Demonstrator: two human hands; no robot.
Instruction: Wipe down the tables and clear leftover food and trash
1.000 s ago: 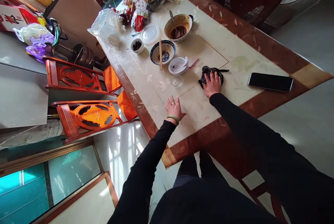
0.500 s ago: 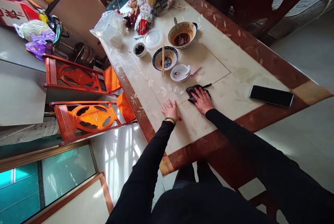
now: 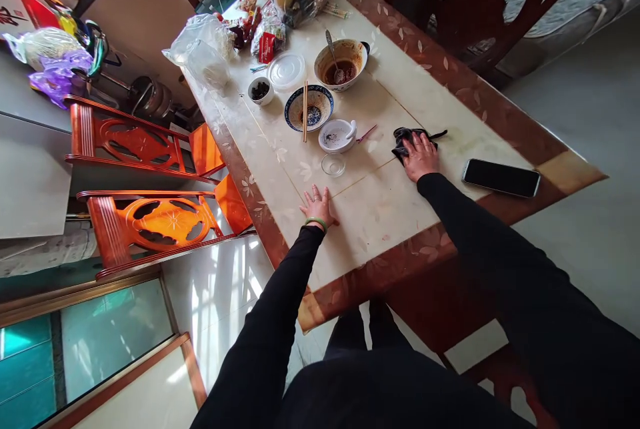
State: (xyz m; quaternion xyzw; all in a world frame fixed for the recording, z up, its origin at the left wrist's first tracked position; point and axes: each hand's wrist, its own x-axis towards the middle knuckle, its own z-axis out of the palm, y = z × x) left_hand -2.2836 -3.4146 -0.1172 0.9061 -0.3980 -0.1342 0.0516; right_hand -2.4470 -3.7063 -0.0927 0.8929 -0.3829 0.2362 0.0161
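Observation:
My right hand presses a crumpled black cloth against the tabletop, its fingers over the fabric. A thin dark end of the cloth sticks out to the right. My left hand, with a ring and a green bangle, lies flat on the table with fingers spread and nothing held. Just beyond it sits a small clear round lid or dish. Between the hands and the bowls are a white ashtray-like dish with dark bits in it and a thin pink stick.
Chopsticks rest across a blue-patterned bowl. Behind are a larger bowl with a spoon, a small cup, a plastic lid and bags. A phone lies near the right edge. Orange chairs stand left.
My right hand has slid the black cloth to the right and slightly away across the table, towards the phone. My left hand stays flat in place. The view has shifted slightly.

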